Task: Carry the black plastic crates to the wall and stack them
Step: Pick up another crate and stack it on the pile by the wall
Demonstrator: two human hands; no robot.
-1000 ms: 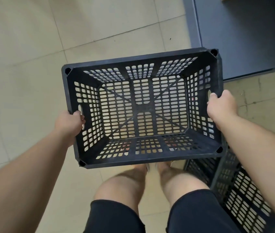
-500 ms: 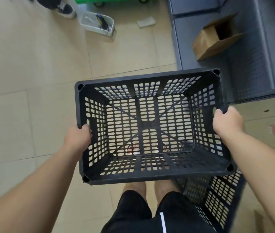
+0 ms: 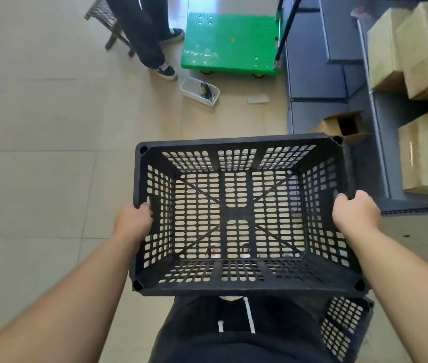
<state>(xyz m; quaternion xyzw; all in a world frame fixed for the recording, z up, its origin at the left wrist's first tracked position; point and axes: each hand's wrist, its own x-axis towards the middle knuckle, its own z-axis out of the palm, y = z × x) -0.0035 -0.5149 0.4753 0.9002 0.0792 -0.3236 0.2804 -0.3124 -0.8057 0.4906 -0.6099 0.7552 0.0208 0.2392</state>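
Item: black crate (image 3: 236, 218), empty, carried at waist height above tiled floor (image 3: 37, 153). Left hand (image 3: 133, 222) and right hand (image 3: 355, 212) each clamped on a side handle. Second crate (image 3: 344, 328) low at right. Handling: keep level, grip even, steer past green cart (image 3: 230, 43).

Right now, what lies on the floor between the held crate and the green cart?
Head view: a small white basket and bare tile; the crate is held in both hands.

A black plastic crate (image 3: 239, 216) is held level above the tiled floor (image 3: 37, 153) — left hand (image 3: 133, 222) gripping its left wall, right hand (image 3: 355, 212) its right. A second black crate (image 3: 344, 326) sits lower right; a green cart (image 3: 230, 43) and cardboard boxes (image 3: 427, 45) lie ahead.
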